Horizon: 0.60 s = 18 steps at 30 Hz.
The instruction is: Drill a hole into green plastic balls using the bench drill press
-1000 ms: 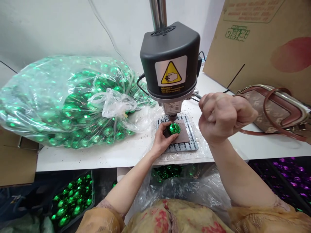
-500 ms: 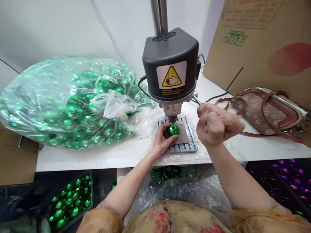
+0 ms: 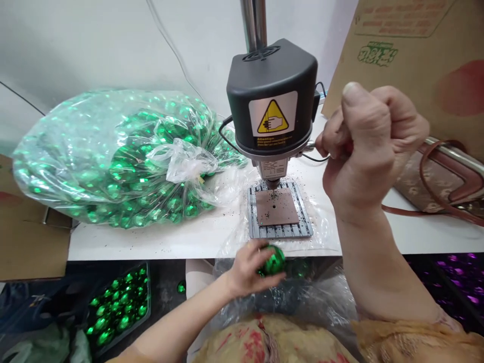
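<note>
My left hand (image 3: 251, 268) is at the front edge of the table, its fingers and thumb around a shiny green faceted ball (image 3: 276, 259). The ball is over the clear plastic in my lap and is slightly blurred. My right hand (image 3: 368, 141) is raised in a fist around the lever (image 3: 310, 146) of a black bench drill press (image 3: 272, 91); the fingers hide most of the lever's end. Below the drill's chuck (image 3: 272, 183), a brown board (image 3: 278, 214) with a small hole lies on the slotted metal base (image 3: 280, 232), sprinkled with green shavings.
A large tied plastic bag of green balls (image 3: 124, 161) fills the table's left side. A handbag (image 3: 410, 184) and a cardboard box (image 3: 401, 65) stand at right. Below the table are a crate of green balls (image 3: 119, 305) and purple balls (image 3: 457, 272).
My left hand has drawn the green ball from the board under the drill towards me, past the table edge. My right hand dipped slightly, then rose with the lever.
</note>
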Each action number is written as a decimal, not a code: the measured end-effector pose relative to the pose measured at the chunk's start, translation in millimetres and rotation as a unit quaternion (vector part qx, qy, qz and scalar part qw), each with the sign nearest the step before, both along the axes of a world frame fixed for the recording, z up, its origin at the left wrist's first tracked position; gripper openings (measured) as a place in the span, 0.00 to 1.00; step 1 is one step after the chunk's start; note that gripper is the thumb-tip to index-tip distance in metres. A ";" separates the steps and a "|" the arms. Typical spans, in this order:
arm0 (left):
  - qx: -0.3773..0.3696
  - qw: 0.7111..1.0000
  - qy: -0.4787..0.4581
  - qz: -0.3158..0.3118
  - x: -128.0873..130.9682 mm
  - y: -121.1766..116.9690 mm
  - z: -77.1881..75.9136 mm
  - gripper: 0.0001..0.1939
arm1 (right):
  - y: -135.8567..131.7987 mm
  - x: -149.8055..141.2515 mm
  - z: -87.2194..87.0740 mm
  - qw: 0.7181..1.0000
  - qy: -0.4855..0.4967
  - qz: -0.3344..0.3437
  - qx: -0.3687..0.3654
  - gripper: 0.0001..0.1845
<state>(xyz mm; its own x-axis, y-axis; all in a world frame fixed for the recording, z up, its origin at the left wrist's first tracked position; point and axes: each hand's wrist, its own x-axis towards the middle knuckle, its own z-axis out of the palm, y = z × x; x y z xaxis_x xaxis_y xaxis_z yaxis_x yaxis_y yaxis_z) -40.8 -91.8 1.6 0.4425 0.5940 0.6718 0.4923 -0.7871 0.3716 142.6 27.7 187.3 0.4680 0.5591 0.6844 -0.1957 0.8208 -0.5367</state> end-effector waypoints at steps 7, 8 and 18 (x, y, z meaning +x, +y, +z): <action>0.082 0.967 0.235 -0.051 -47.3 -25.7 -23.9 0.19 | -2.4 3.2 -3.4 1.000 -0.014 -0.012 -0.005 0.20; 0.072 0.977 0.198 -0.023 -52.6 -10.0 -18.6 0.16 | -2.7 3.8 -3.7 1.000 -0.024 -0.015 -0.008 0.20; -0.183 0.920 0.011 0.346 -100.5 215.0 40.9 0.06 | -2.7 5.3 -6.9 1.000 -0.024 -0.009 -0.012 0.23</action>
